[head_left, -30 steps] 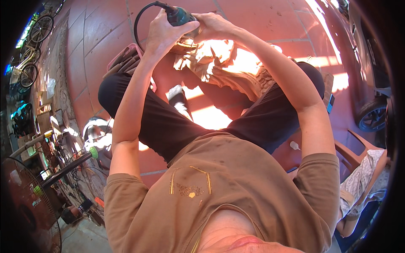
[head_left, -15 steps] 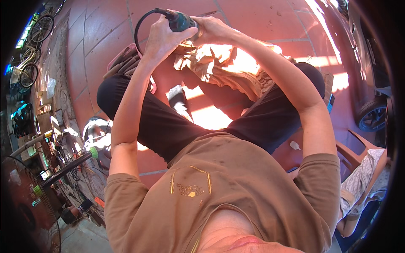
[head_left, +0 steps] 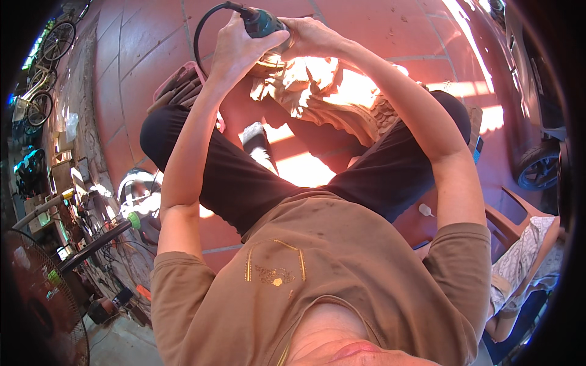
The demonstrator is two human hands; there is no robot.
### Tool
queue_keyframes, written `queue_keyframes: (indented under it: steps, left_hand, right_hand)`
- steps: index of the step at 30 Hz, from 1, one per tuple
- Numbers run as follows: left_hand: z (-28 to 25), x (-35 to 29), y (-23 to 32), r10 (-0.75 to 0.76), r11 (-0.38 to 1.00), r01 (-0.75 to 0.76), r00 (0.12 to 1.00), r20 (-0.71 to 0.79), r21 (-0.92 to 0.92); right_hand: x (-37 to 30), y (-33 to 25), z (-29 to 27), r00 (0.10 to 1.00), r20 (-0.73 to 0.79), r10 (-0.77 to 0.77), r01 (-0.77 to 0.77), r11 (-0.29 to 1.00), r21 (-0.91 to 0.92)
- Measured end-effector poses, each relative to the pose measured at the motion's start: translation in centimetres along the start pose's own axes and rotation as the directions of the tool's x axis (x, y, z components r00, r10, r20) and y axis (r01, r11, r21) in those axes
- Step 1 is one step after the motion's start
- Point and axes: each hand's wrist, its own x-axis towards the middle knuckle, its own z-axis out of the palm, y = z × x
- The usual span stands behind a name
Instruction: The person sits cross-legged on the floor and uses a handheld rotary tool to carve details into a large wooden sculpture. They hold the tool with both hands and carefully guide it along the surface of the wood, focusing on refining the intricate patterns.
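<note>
Both my hands grip a dark green corded power tool [head_left: 262, 23], like a grinder, at the far end of my reach. My left hand [head_left: 242, 47] wraps its near-left side, the thumb laid across the body. From the right my right hand [head_left: 312, 38] closes around the other end, hiding the tool's working tip. Just below the hands a carved wooden piece [head_left: 329, 107] with a rough, leafy surface lies on the floor between my legs, partly in bright sunlight. Whether the tip touches the wood cannot be seen.
A black cord [head_left: 198, 43] loops left from the tool. A pink-edged tray of brown tool rolls or handles [head_left: 180, 88] lies by my left knee. A standing fan [head_left: 43, 299] is at lower left, a wheel [head_left: 540, 165] at right, and a person beside a chair [head_left: 519, 256] at lower right.
The tool and both hands have shifted very slightly, a little farther away and to the right. The carved wood stays in place.
</note>
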Motion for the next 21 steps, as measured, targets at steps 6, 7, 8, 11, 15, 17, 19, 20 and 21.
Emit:
queue_keyframes:
  steps: [6,7,8,11,15,17,19,20,21]
  left_hand:
    - [0.2,0.4,-1.2,0.058,0.996,-0.056,0.998,-0.020,0.066]
    - [0.2,0.4,-1.1,0.069,0.995,-0.067,0.997,-0.025,0.079]
    - [0.2,0.4,-1.0,0.060,0.996,-0.059,0.998,-0.014,0.061]
    - [0.1,0.2,-0.7,0.039,0.999,-0.039,0.999,0.011,0.010]
    - [-0.1,0.3,-0.8,0.030,0.999,-0.029,0.999,0.012,-0.026]
    - [-0.2,0.1,-0.4,0.021,1.000,-0.021,0.999,0.025,-0.019]
    - [-0.4,0.0,0.4,0.010,1.000,-0.010,0.999,0.049,0.000]
    - [-0.3,0.1,0.0,0.026,1.000,-0.026,0.999,0.034,-0.002]
    - [-0.1,0.2,-0.6,0.042,0.999,-0.042,0.999,0.019,-0.004]
  right_hand:
    - [0.2,0.4,0.1,1.000,-0.013,0.000,0.000,1.000,-0.025]
    - [0.1,0.3,0.1,1.000,-0.015,0.007,-0.007,1.000,-0.015]
    - [0.1,0.2,0.1,1.000,-0.007,0.014,-0.014,1.000,-0.012]
    - [-0.1,-0.2,0.0,1.000,0.010,0.020,-0.020,1.000,0.010]
    - [-0.1,-0.2,0.3,1.000,0.014,-0.012,0.012,1.000,0.017]
    - [-0.1,-0.1,0.3,1.000,0.016,-0.017,0.016,1.000,0.020]
    - [-0.1,0.0,0.2,1.000,0.015,-0.014,0.014,0.999,0.043]
    - [0.0,0.1,0.2,1.000,0.014,-0.017,0.016,0.999,0.038]
    - [0.1,0.2,0.3,1.000,0.013,-0.019,0.019,0.999,0.033]
